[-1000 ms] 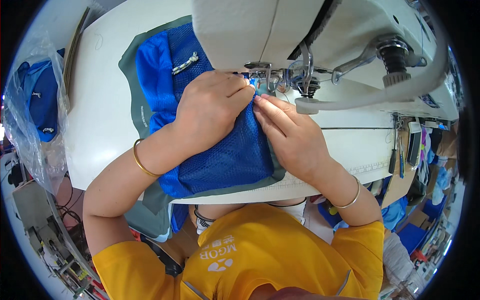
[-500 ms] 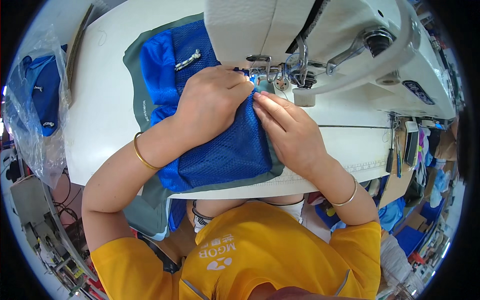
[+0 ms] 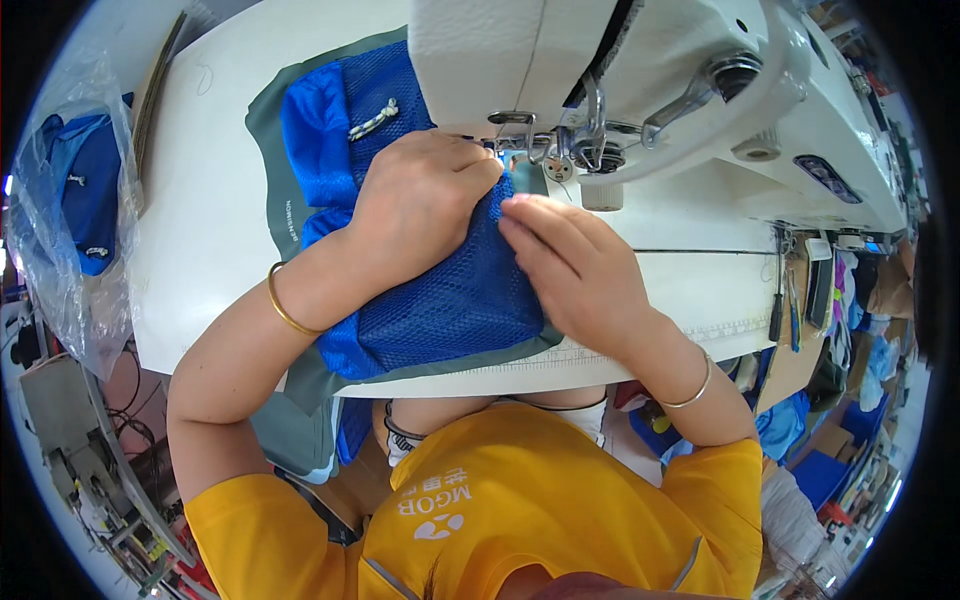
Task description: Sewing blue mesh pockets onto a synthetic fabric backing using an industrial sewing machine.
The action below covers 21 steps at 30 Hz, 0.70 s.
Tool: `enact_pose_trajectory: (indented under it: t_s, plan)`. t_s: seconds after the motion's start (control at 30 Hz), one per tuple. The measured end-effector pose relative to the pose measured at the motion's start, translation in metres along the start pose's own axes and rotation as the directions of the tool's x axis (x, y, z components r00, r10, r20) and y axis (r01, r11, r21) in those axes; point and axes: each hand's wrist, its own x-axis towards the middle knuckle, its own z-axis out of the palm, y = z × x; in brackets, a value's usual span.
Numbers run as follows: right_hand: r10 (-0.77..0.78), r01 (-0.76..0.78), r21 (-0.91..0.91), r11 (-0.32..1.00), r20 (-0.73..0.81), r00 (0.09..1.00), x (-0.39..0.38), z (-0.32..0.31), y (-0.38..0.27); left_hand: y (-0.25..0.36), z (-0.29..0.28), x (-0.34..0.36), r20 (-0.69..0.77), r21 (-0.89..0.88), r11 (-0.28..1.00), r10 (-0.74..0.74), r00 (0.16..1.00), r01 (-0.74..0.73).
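A blue mesh fabric piece (image 3: 450, 310) with a smooth blue gathered band (image 3: 318, 125) and a knotted pale cord (image 3: 373, 120) lies over a grey-green fabric panel (image 3: 268, 165). The upper edge of the mesh runs in by the presser foot of a white sewing machine (image 3: 470, 60). My left hand (image 3: 425, 190) is curled on the mesh, thumb and finger pinching it close beside the needle area. Just to the right, my right hand (image 3: 580, 265) has its fingers together at the mesh's right edge; its fingertips are slightly blurred. The needle itself is hard to make out.
The white sewing table (image 3: 200, 260) has a ruler strip (image 3: 690, 335) along its near edge. A clear plastic bag (image 3: 75, 220) with blue pieces hangs at the left. Small tools (image 3: 785, 300) sit at the table's right end. Grey-green fabric (image 3: 300, 430) droops below the front edge.
My right hand has drawn slightly back toward me and left along the mesh's edge, away from the presser foot. The left hand and fabric are almost unmoved.
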Motion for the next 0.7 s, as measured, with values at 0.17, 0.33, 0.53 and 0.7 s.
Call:
enact_pose_trajectory:
  t_s: [0.17, 0.33, 0.53, 0.7]
  plan:
    - [-0.133, 0.148, 0.180, 0.972, -0.093, 0.987, 0.013, 0.001, -0.031, -0.008, -0.030, 0.016, 0.356, -0.142, 0.965, -0.158, 0.921, 0.220]
    - [-0.060, 0.067, 0.269, 0.961, -0.034, 0.998, 0.035, 0.017, -0.066, -0.034, -0.050, 0.028, 0.418, -0.286, 0.955, 0.053, 0.907, 0.076]
    - [-0.019, -0.013, 0.143, 0.990, 0.220, 0.975, 0.003, -0.028, -0.039, -0.035, -0.054, 0.020, 0.492, -0.287, 0.949, 0.032, 0.870, 0.127]
    - [0.055, -0.066, 0.022, 0.998, 0.331, 0.942, -0.009, -0.073, 0.005, -0.015, -0.038, 0.006, 0.385, -0.260, 0.964, 0.047, 0.922, 0.059]
